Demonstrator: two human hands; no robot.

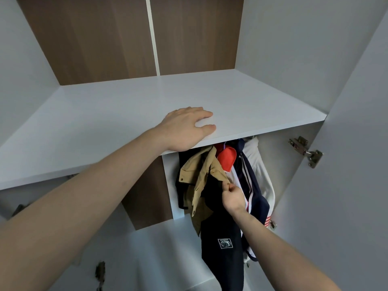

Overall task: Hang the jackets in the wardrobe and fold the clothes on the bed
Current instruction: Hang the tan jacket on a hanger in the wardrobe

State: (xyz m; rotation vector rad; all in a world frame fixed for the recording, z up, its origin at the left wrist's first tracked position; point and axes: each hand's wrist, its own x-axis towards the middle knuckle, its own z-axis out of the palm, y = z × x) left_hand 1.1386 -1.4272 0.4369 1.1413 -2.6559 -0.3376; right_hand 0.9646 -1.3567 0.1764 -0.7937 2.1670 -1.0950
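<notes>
Head camera, looking into an open wardrobe [357,143] from close in front. Our left hand [186,127] lies flat on the white shelf [126,106], fingers straight and spread a little, palm at the shelf's front edge, at about 11 o'clock from frame centre. Below that shelf, at 5 o'clock, several jackets hang packed together: a tan and black jacket [199,177], a red hood [227,158] behind it, a navy jacket with white stripes [249,185] and a white garment [260,164] furthest right. A dark navy jacket with a small square patch [222,238] hangs in front and drops lowest. Our right hand [233,196] is curled, thumb and forefinger pinching fabric where the tan collar meets the dark jacket; we cannot tell exactly which garment is pinched. The rail and hangers are hidden behind the shelf.

Risks, as we judge them: a downward tug on the pinched cloth could slide a jacket off its unseen hanger, or drag a neighbour with it, since the garments press against one another. The tan jacket already sits crooked and bunched, so it may slip first. Leaning on the shelf could also load it.
</notes>
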